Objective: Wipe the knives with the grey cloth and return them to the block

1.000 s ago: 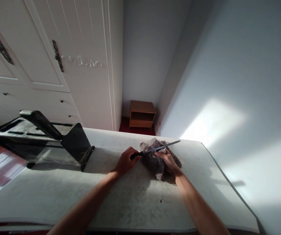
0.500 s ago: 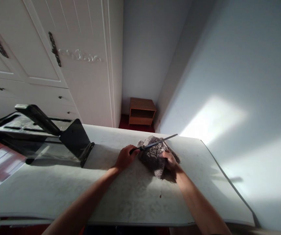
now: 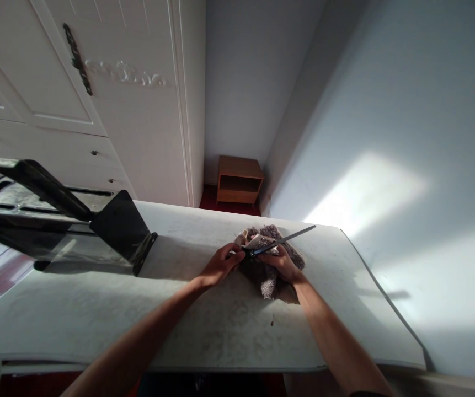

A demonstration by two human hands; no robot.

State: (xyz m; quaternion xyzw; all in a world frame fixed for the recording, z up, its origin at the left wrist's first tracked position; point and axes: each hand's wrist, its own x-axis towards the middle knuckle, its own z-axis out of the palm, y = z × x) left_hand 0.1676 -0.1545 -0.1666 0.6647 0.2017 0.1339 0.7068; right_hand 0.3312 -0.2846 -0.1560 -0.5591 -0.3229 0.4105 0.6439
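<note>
Near the far edge of the white table, my left hand (image 3: pixel 219 263) pinches the black handle of a long, narrow-bladed knife (image 3: pixel 289 237). The blade points up and to the right, its tip over the far edge of the table. My right hand (image 3: pixel 281 264) is closed on a grey-brown fluffy cloth (image 3: pixel 295 252), close to where the blade meets the handle. Part of the cloth bunches beneath the blade. My right fingers are partly hidden by blade and cloth, so whether they touch the metal I cannot tell.
A black and clear slotted holder (image 3: pixel 71 251) stands at the left of the table (image 3: pixel 204 342), with a thick black handle (image 3: pixel 51 190) slanting above it. Behind are white cabinets (image 3: pixel 146 138) and a small wooden nightstand (image 3: pixel 240 182). A pale wall (image 3: pixel 406 110) rises on the right.
The knife and my left hand have shifted slightly right. My right hand has moved left with the cloth, nearer the handle end of the blade. The view has tilted a little.
</note>
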